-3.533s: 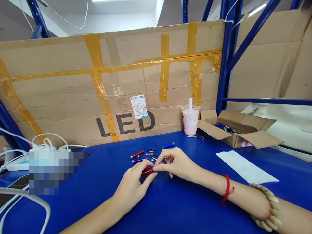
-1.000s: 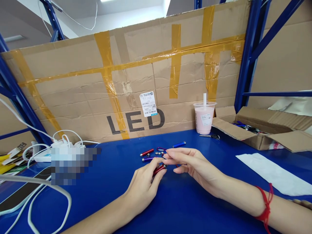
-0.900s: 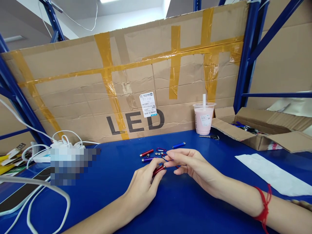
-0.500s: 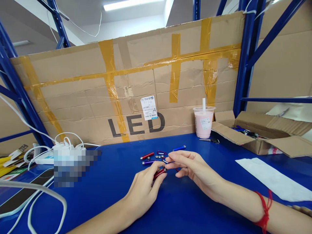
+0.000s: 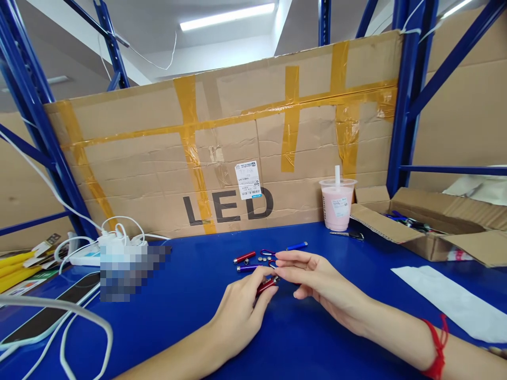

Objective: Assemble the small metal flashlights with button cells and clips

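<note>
My left hand (image 5: 240,309) is closed around a small red metal penlight (image 5: 267,285), its far end pointing right. My right hand (image 5: 322,282) meets that end with thumb and fingertips pinched together. Whatever small part lies in the pinch is too hidden to make out. Just beyond the fingers lie another red penlight (image 5: 244,257), a purple one (image 5: 247,268) and a blue one (image 5: 297,246). Among them are a carabiner clip (image 5: 268,253), a small metal cap (image 5: 246,261) and several button cells (image 5: 263,259). My right hand partly covers this group.
A pink drink cup (image 5: 337,206) with a straw stands at the back, a dark clip-like tool (image 5: 348,235) before it. To the right are an open cardboard box (image 5: 431,248) and a white sheet (image 5: 447,301). A phone (image 5: 51,309) and white cables (image 5: 91,316) occupy the left.
The view has shifted slightly, so everything sits a little lower and further right. My right fingertips have closed in on the end of the red penlight. My left hand keeps its hold.
</note>
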A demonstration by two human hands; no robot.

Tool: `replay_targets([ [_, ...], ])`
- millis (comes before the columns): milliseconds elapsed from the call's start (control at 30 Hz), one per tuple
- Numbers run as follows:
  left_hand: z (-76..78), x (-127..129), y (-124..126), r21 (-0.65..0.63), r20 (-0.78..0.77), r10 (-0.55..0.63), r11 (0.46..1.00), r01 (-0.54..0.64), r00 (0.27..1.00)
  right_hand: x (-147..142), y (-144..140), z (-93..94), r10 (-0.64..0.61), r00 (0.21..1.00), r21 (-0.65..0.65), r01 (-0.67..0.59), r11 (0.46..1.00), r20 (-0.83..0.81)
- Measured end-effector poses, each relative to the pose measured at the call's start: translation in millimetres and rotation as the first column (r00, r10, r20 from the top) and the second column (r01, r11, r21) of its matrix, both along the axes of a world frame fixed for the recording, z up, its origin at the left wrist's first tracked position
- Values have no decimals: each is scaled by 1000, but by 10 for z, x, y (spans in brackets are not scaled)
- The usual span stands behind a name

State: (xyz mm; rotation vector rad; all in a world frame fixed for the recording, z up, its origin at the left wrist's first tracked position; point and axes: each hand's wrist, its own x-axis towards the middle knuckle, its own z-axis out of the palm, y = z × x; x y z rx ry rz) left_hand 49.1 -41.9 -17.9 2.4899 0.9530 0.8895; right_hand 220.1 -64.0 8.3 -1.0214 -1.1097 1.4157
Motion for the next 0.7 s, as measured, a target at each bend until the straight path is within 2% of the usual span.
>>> replay_targets([
  [233, 6, -5, -7, 0, 5, -8, 1000, 8, 1000, -2, 7, -10, -33, 999, 1, 33, 999, -19],
  [700, 6, -5, -9, -3, -4, -9, 1000, 9, 1000, -7, -6, 3, -17, 1000, -10, 17, 1000, 17],
])
